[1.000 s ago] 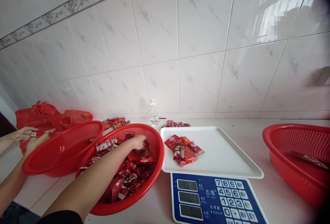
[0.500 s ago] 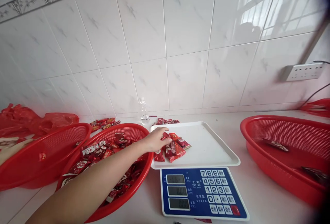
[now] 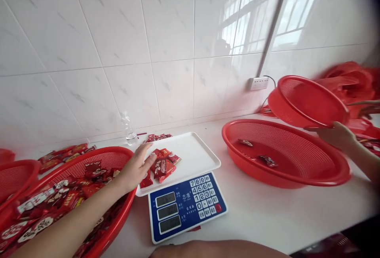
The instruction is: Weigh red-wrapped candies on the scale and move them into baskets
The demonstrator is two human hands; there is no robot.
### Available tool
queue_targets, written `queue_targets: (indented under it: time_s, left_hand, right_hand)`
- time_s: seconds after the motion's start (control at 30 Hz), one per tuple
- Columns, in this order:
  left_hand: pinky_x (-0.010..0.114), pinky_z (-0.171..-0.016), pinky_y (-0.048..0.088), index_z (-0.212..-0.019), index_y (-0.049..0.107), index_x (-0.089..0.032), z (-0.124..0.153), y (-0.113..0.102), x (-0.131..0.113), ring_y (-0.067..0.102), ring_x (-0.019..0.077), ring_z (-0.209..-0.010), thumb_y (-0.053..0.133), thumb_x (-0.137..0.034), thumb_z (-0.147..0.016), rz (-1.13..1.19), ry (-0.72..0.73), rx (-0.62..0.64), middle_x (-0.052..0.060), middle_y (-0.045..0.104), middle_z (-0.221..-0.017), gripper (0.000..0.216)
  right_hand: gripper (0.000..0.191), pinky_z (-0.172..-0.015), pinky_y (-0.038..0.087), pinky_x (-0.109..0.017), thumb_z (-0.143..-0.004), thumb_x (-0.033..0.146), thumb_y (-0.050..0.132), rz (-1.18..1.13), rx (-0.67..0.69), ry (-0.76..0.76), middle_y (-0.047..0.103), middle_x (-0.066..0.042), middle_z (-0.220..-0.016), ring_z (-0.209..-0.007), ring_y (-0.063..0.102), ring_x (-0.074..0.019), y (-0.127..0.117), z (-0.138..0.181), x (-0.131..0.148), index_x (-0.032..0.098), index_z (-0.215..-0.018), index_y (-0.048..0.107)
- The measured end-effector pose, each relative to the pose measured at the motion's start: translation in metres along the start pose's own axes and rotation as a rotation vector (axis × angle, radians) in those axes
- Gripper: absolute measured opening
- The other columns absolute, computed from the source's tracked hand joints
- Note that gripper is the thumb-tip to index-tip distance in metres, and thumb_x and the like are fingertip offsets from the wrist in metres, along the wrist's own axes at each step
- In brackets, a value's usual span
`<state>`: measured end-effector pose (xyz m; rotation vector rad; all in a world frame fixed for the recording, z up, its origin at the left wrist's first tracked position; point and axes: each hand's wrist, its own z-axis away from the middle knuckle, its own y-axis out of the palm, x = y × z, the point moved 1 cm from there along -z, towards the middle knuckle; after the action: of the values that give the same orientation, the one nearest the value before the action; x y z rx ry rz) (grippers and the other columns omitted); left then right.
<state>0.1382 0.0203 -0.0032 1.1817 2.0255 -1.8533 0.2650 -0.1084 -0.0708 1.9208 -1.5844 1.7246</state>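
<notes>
My left hand [image 3: 137, 169] is over the left edge of the white scale tray [image 3: 197, 147], thumb and fingers apart. Its fingertips reach beside a small pile of red snack packets [image 3: 164, 167]; whether they touch is unclear. Below the tray is the scale's blue keypad panel [image 3: 190, 200], with three small displays. Under my left forearm stands a red basket [image 3: 126, 206] full of similar packets. Along the bottom edge runs a blurred stretch of arm, seemingly my right; the hand's fingers do not show.
A wide red basket [image 3: 285, 180] holding a few packets stands right of the scale. Beyond it, a co-worker's hand [image 3: 337, 137] grips a tilted red basket [image 3: 311, 99]. A clear bottle [image 3: 128, 129] and loose packets [image 3: 63, 157] sit near the wall.
My view has turned to the right, bringing the co-worker's hands and the tilted basket into sight. My left hand stays by the packets on the tray. The arm along the bottom has appeared.
</notes>
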Motion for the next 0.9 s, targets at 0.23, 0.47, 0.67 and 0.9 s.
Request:
queue_targets:
  time_s: [0.23,0.47,0.67,0.9]
  left_hand:
    - [0.045,-0.110,0.022,-0.140,0.028,-0.016,0.034,-0.023,0.026,0.026,0.0270,-0.137,0.030,-0.058,-0.085,-0.094,-0.182,0.115,0.013,0.032,-0.148,0.068]
    - [0.041,-0.112,0.018,-0.145,0.019,-0.015,0.039,-0.015,0.030,0.009,0.0245,-0.141,0.036,-0.051,-0.088,-0.152,-0.186,0.219,0.012,0.014,-0.154,0.070]
    - [0.041,-0.113,0.016,-0.145,0.019,-0.014,0.042,-0.013,0.034,0.008,0.0240,-0.141,0.037,-0.046,-0.089,-0.161,-0.163,0.230,0.013,0.013,-0.154,0.067]
    - [0.042,-0.111,0.022,-0.144,0.023,-0.021,0.044,-0.012,0.040,0.012,0.0266,-0.141,0.033,-0.052,-0.090,-0.142,-0.144,0.232,0.009,0.010,-0.155,0.064]
  right_hand:
    - [0.026,-0.088,0.047,-0.031,-0.089,0.034,0.047,0.097,-0.170,-0.014,0.066,-0.007,-0.105,-0.099,0.060,-0.0146,-0.078,-0.035,0.011,0.017,-0.103,0.061]
    - [0.092,-0.099,0.002,-0.072,-0.069,0.075,0.050,0.654,0.084,0.418,0.009,-0.014,-0.154,-0.137,-0.003,-0.0434,-0.096,-0.083,-0.039,0.030,-0.145,0.025]
    - [0.078,-0.093,0.018,-0.071,-0.072,0.075,0.045,0.735,0.133,0.432,0.026,-0.013,-0.149,-0.133,0.016,-0.0463,-0.089,-0.099,-0.050,0.034,-0.138,0.038]
    - [0.048,-0.090,0.034,-0.048,-0.077,0.054,0.055,0.779,-0.069,0.326,0.053,-0.010,-0.122,-0.113,0.043,-0.0299,-0.091,-0.102,-0.058,0.025,-0.116,0.056]
